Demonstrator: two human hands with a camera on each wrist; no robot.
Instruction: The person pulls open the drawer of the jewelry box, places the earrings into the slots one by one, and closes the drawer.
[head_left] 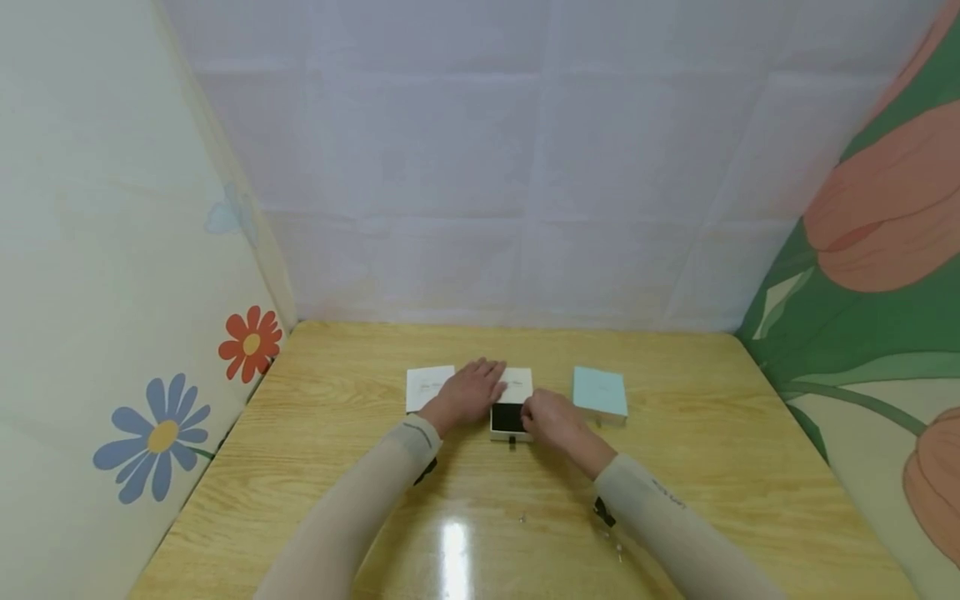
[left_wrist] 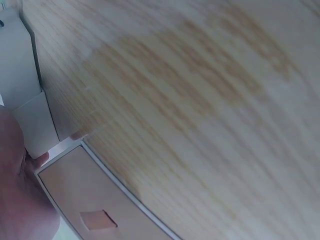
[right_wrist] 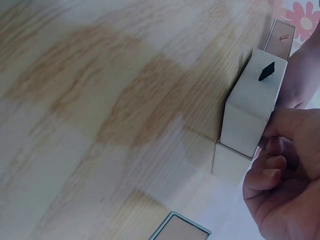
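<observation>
Head view first: we see the middle box (head_left: pixel 517 380) straight ahead on the table (head_left: pixel 337 508), its drawer (head_left: pixel 507 417) drawn out toward us, so that box and drawer together stretch toward and away from us. That open drawer lies just left of our right hand (head_left: pixel 557 421), the nearer one to the opening, whose curled fingers meet its right rim; we cannot tell whether they pinch anything. Our left hand (head_left: pixel 472 390) rests with extended fingers on the left of the box's cover, clasping nothing. We count three boxes: this one, a white box (head_left: pixel 427 385) to its left and a light blue box (head_left: pixel 600 392) to its right. At least two tiny pieces lie nearer us, one of them a small bright piece (head_left: pixel 522 518), too small to name.

Left wrist view: we find one tab (left_wrist: pixel 98 220) on the white box's front, and part of our left hand at the edge.

Right wrist view: we see one black tab (right_wrist: pixel 267 71) on the drawer's front; the box hides our right fingertips.
</observation>
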